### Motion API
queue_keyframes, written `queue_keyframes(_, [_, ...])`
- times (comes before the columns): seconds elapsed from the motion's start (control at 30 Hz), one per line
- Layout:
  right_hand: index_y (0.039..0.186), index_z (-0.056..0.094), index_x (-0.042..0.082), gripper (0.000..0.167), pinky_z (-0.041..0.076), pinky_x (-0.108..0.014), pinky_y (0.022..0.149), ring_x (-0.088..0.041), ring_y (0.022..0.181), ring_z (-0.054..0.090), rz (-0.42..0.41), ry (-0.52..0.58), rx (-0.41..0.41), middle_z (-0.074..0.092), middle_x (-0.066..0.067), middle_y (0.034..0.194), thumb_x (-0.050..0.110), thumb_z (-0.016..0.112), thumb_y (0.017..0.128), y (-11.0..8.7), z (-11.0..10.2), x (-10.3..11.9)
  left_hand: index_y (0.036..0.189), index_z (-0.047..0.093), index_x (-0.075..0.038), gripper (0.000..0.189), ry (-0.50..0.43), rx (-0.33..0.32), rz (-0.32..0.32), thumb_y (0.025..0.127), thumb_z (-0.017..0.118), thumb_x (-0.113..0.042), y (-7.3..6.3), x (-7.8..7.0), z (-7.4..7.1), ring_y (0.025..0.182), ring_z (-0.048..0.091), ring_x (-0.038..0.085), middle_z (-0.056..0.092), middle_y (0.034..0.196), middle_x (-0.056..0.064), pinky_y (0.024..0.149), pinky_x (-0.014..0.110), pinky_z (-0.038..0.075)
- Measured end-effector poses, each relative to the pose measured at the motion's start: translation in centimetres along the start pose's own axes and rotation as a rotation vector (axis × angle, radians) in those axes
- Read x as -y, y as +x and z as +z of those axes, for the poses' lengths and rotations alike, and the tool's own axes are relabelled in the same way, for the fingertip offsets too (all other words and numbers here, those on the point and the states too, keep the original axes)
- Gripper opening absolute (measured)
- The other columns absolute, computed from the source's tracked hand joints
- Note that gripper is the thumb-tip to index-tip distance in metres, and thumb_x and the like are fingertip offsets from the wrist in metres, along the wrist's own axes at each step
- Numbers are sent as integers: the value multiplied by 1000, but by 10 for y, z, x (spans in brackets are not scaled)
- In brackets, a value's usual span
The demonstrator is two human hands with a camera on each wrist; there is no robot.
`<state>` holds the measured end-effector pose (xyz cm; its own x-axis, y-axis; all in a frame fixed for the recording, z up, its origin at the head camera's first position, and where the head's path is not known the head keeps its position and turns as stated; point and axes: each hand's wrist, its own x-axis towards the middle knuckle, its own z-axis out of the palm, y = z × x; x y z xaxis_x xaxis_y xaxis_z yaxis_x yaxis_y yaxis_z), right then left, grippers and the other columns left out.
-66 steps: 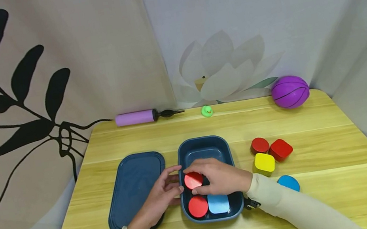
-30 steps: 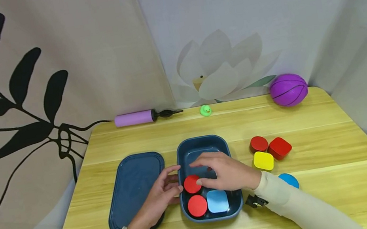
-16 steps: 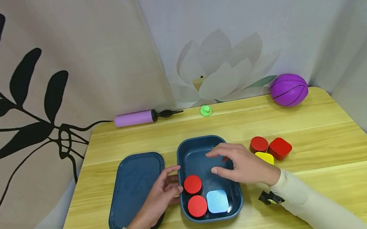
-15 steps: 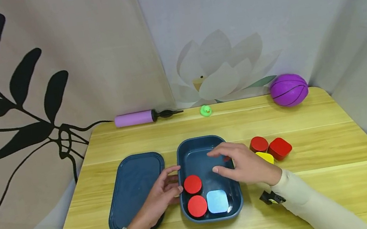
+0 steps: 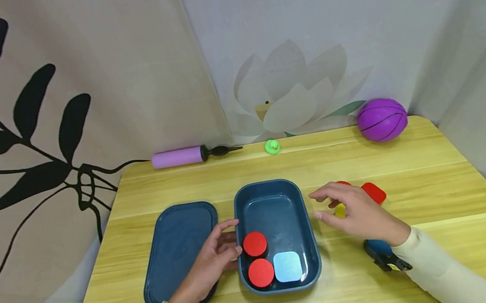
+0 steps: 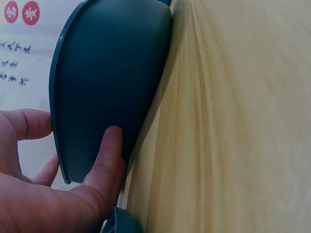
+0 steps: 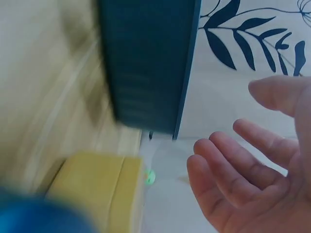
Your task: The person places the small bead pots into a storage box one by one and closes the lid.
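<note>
A dark blue rectangular box (image 5: 285, 288) stands in the middle of the wooden table. Inside it, two red round blocks (image 5: 260, 272) sit along the left wall, beside a light blue square block (image 5: 288, 267). My left hand (image 5: 212, 257) rests fingertips on the box's left wall, fingers fairly straight in the left wrist view. To the right of the box, my right hand (image 5: 359, 210) hovers with nothing in it, fingers loosely bent and thumb apart. Below it and partly hidden are a yellow block (image 5: 340, 211), a red square block (image 5: 375, 192) and a red round block (image 5: 343, 183).
The box's dark blue lid (image 5: 180, 251) lies to its left, partly under my left arm. A blue round block (image 5: 376, 247) is half hidden by the right wrist camera. Along the back edge are a purple hand pump (image 5: 179, 157), a green rubber duck (image 5: 272, 147) and a purple ball (image 5: 382, 120).
My right hand let go of the upper red round block in the box, drew back, and moved right over the loose blocks. The left hand stays at the box wall.
</note>
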<state>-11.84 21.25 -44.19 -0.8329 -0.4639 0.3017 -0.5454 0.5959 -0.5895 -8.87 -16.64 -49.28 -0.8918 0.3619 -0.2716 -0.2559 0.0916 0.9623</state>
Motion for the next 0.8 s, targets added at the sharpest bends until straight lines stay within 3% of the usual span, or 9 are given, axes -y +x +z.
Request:
queue_keyframes(0.17, [127, 73, 19, 35, 62, -31, 81, -8, 96, 69, 28, -28, -27, 73, 9, 122, 20, 83, 93, -20, -11, -15, 160, 40, -24, 63, 1, -1, 3, 102, 62, -11, 0, 1, 1, 122, 64, 25, 50, 150, 20, 91, 41, 61])
queue_keyframes(0.4, [125, 74, 14, 36, 61, -31, 76, -13, 87, 69, 82, -73, -52, 75, 2, 114, 17, 85, 91, -53, -22, -33, 161, 37, -20, 64, 7, 11, 10, 102, 61, -11, 1, 2, 1, 121, 64, 24, 49, 151, 23, 92, 40, 60])
queue_keyframes(0.7, [122, 74, 10, 37, 62, -26, 81, -16, 102, 73, 130, -29, -88, 76, -3, 118, 12, 87, 88, -87, -31, -43, 161, 38, -18, 64, 13, 13, 19, 102, 64, -12, -1, 0, 1, 122, 63, 28, 47, 151, 25, 91, 39, 59])
queue_keyframes(0.8, [124, 74, 10, 38, 62, -27, 82, -14, 103, 73, 160, -23, -66, 75, -3, 120, 16, 87, 88, -96, -31, -43, 161, 38, -18, 64, 10, 14, 16, 103, 63, -12, -2, 0, 0, 121, 63, 26, 47, 150, 25, 91, 39, 59])
